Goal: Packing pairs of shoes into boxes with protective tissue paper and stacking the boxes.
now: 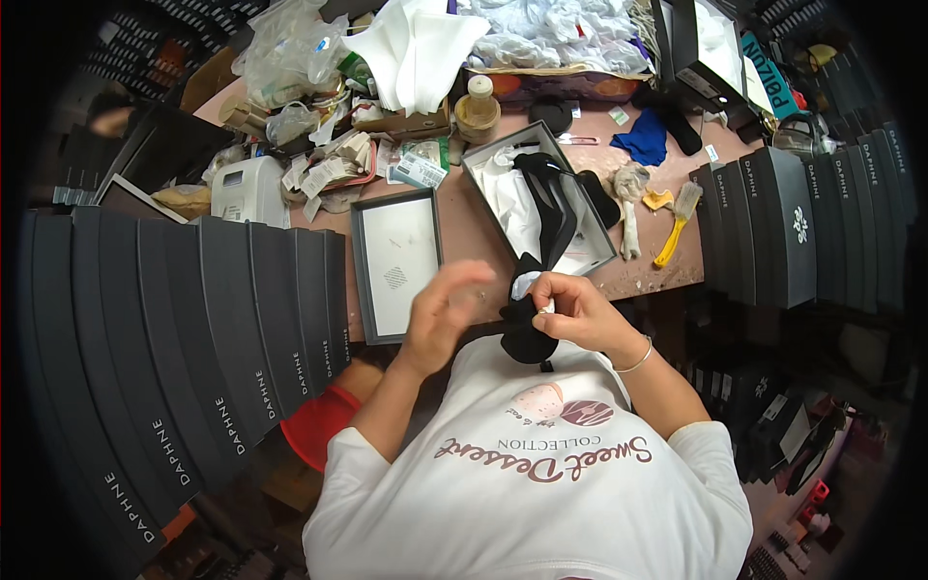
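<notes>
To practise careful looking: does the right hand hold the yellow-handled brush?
No: the brush lies on the table, and the right hand is at the black item.

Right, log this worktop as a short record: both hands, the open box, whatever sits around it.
Left hand: empty, fingers apart, blurred
Right hand: pinching a small white piece at what looks like a black shoe
Open shoebox: grey, holding white tissue paper and a black item, its exact form unclear
Left of shoebox: shallow grey tray or lid, white inside
Right of shoebox: yellow-handled brush, blue cloth
Both sides: rows of dark shoeboxes
</notes>
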A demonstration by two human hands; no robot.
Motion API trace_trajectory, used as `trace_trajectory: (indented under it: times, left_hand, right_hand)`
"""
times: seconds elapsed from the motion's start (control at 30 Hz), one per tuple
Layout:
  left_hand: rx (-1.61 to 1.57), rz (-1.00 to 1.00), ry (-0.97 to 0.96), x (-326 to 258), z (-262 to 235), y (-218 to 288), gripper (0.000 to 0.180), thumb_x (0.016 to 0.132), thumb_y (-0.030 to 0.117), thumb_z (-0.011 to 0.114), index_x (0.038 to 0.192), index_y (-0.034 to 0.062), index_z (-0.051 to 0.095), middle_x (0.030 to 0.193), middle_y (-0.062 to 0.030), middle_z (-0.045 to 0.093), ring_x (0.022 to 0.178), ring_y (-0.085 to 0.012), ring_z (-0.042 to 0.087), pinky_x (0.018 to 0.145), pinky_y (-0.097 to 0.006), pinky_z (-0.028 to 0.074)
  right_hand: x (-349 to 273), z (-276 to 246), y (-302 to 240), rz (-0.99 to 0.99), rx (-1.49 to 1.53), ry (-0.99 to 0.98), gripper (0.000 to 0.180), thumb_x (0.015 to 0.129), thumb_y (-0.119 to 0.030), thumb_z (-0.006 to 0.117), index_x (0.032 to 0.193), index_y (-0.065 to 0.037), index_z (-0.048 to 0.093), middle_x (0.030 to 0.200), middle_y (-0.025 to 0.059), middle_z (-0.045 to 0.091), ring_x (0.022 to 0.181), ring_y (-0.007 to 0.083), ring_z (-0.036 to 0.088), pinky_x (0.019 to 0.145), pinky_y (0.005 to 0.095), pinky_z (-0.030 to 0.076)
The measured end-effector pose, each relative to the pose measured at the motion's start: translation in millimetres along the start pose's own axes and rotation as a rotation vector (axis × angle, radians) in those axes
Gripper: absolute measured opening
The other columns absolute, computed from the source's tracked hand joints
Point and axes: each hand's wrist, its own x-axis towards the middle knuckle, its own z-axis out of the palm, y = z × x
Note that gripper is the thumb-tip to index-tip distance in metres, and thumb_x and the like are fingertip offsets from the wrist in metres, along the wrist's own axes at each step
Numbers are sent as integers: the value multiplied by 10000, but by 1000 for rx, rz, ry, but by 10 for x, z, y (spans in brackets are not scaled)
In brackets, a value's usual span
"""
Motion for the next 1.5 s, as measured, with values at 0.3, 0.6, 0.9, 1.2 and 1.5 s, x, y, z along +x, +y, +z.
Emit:
trace_trajectory:
  times: [0.3,0.6,0.9,1.2,1.5]
  left_hand:
    - [-319,-315,-349,-127,107,-16,227,880,140,591,1048,-13,598,903,4,583,804,-67,525,724,-233,436]
    - [-105,-279,-315,-76,72,101,196,819,126,608,874,-62,613,736,-19,574,700,-78,508,624,-254,430]
    - [61,-125,-195,-132,218,120,163,791,108,639,819,-51,620,687,-80,558,642,-127,523,593,-280,427]
    - [150,81,-324,-170,176,141,295,871,238,685,967,-35,624,816,-98,581,721,-201,579,650,-300,462]
    - [366,381,-338,-52,393,42,234,863,192,665,903,-25,589,874,-170,560,824,-356,542,763,-406,447]
  right_hand:
    - [-54,121,87,-34,-51,29,160,791,-6,598,788,-59,447,820,-49,447,722,26,395,639,193,355]
    - [-45,206,75,-79,-185,44,197,772,-53,611,729,-34,420,744,-13,404,702,70,358,599,239,325]
    - [-128,221,113,-35,-16,112,156,792,-10,565,747,-56,423,965,47,537,827,65,435,719,217,382]
    - [-251,169,129,-263,-189,174,258,783,-65,662,996,-25,523,1300,155,461,1102,183,510,974,304,389]
    - [-360,173,84,-238,-703,170,722,663,-176,819,1293,-30,498,1285,216,525,1239,322,504,978,358,437]
